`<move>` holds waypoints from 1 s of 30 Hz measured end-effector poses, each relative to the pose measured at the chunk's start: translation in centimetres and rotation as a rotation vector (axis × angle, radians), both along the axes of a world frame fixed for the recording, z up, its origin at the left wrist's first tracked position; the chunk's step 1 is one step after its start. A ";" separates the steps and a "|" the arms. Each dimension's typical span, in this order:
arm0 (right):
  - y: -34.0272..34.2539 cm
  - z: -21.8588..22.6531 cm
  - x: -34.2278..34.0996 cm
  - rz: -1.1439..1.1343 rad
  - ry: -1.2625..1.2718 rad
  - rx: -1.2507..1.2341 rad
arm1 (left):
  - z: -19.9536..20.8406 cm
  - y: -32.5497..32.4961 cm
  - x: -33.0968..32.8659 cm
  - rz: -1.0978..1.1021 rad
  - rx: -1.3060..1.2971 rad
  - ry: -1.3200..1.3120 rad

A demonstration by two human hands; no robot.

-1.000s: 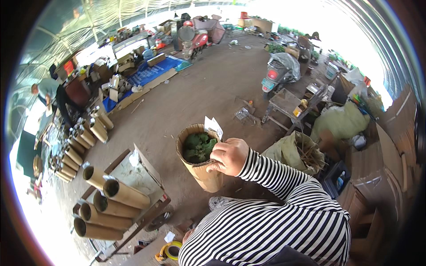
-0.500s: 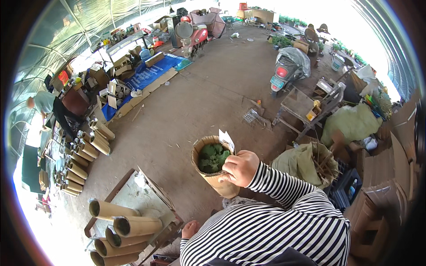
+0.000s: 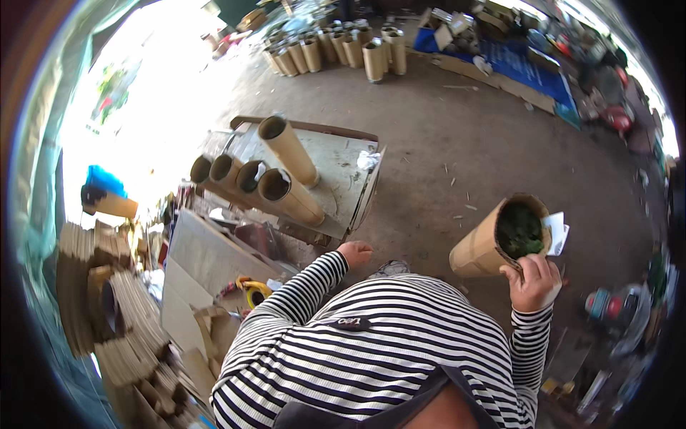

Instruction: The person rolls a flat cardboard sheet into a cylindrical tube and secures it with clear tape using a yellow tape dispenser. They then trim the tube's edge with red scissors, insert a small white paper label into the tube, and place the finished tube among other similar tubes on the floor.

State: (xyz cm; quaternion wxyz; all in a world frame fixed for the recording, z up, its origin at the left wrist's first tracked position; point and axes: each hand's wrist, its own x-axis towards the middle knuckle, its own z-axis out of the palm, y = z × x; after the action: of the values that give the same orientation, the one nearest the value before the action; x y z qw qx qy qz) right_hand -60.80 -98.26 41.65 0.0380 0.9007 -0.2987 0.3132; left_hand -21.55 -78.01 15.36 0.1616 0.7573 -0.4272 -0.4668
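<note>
At the right, my right hand (image 3: pixel 534 280) pinches the rim of a tall cardboard tube (image 3: pixel 477 250), thumb outside and fingers over the edge. Dark green leaves (image 3: pixel 519 229) fill the tube's mouth. A white paper slip (image 3: pixel 555 233) sticks up from the rim beside my fingers. The tube leans, its lower end toward the left. My left hand (image 3: pixel 355 253) hangs loosely closed in front of my body, with nothing visible in it. Just beyond it is a low grey table (image 3: pixel 339 168), where several open cardboard tubes (image 3: pixel 291 154) stand upright.
More cardboard tubes (image 3: pixel 352 50) stand in rows on the far floor, near a blue sheet (image 3: pixel 518 68) with boxes. Stacked cardboard (image 3: pixel 136 314), a board (image 3: pixel 196 261) and a yellow tape roll (image 3: pixel 254 293) are at the left. A scooter (image 3: pixel 618 307) stands at the right.
My body and view have turned left, bringing the table to the front. The leaf-filled tube, still in my right hand, now sits at the right of the view.
</note>
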 end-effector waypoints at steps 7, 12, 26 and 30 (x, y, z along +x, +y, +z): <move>-6.3 -1.6 0.2 0.021 0.052 -0.011 | -2.3 -2.4 3.7 0.634 -0.280 0.284; -9.7 -3.0 1.5 0.019 0.097 -0.024 | 0.5 -7.0 10.2 0.898 -0.495 0.316; -23.2 -3.2 17.6 0.046 0.088 -0.040 | -5.9 -6.8 40.5 1.835 -0.302 -0.519; -29.4 -3.4 22.9 0.095 0.053 -0.110 | -8.7 -3.9 43.8 1.569 -0.227 -0.578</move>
State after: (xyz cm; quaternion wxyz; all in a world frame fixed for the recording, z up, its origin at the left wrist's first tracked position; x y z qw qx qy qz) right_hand -37.86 -127.66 38.21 0.0802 0.9184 -0.2370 0.3065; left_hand 22.24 -81.91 6.70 0.3984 0.9034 0.1537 0.0385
